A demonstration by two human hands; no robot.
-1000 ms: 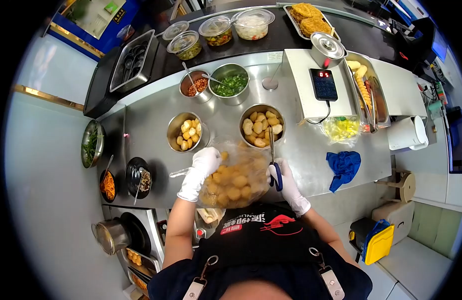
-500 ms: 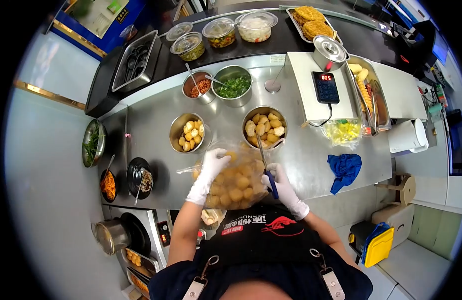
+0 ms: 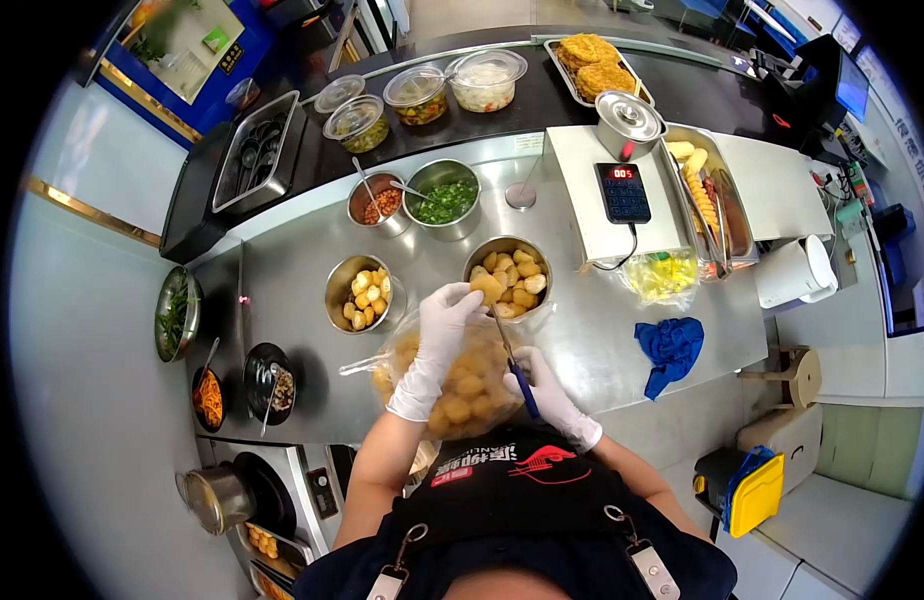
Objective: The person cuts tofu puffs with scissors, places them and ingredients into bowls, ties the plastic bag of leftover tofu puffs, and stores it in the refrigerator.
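My left hand (image 3: pixel 448 318), in a white glove, pinches a round golden fried tofu puff (image 3: pixel 487 290) at the near rim of a steel pot (image 3: pixel 507 243) of similar puffs, some showing pale insides. In my gloved right hand (image 3: pixel 544 388) is a pair of scissors (image 3: pixel 523 388) with blue handles. Their blades point up and reach the underside of the held puff; whether they are parted I cannot tell. Below both hands lies a clear plastic bag (image 3: pixel 469 388) full of whole puffs, partly covered by my left wrist.
Left of the pot stands a second steel pot (image 3: pixel 334 290) with golden pieces. Behind are steel pots of chopped greens (image 3: pixel 445 208) and peanuts (image 3: pixel 384 205). To the right are a blue cloth (image 3: pixel 669 352) and a raised white box (image 3: pixel 592 220) with a keypad device (image 3: pixel 623 193).
My left hand has risen from the bag towards the right pot, with a puff in its fingers. The scissors have come away from the pot's contents to the puff. The view has shifted slightly.
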